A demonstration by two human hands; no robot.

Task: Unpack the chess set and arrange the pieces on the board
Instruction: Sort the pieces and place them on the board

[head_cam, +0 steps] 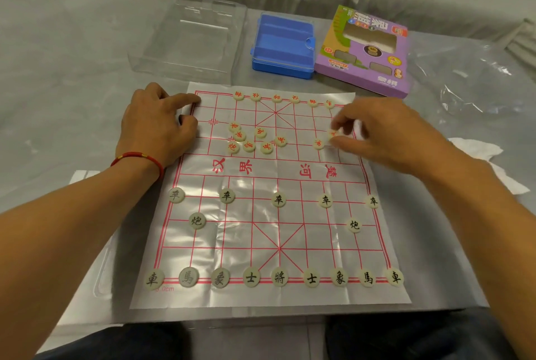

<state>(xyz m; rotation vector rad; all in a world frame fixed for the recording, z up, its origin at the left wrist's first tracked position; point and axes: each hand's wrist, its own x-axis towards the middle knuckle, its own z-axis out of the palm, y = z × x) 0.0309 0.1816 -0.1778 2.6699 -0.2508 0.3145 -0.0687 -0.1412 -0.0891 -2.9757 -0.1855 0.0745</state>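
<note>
From the head view, the right hand (385,133) pinches a red piece (333,134) in its fingers above the board's (278,168) far right side. The left hand (158,124) presses the far-left corner, fingers loosely curled, holding nothing. The piece should settle squarely on its intersection without nudging the neighbouring piece (318,143). The loose red cluster (252,137) crowds the centre; open grid remains along both far edges.

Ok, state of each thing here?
Thin plastic chessboard sheet: unfolded, creased.
Black-lettered round pieces: all placed.
Red-lettered round pieces: six on far row, rest loose.
Blue plastic case: empty.
Purple cardboard box: lying flat.
Left hand: presses sheet corner.
Right hand: pinches red piece.
</note>
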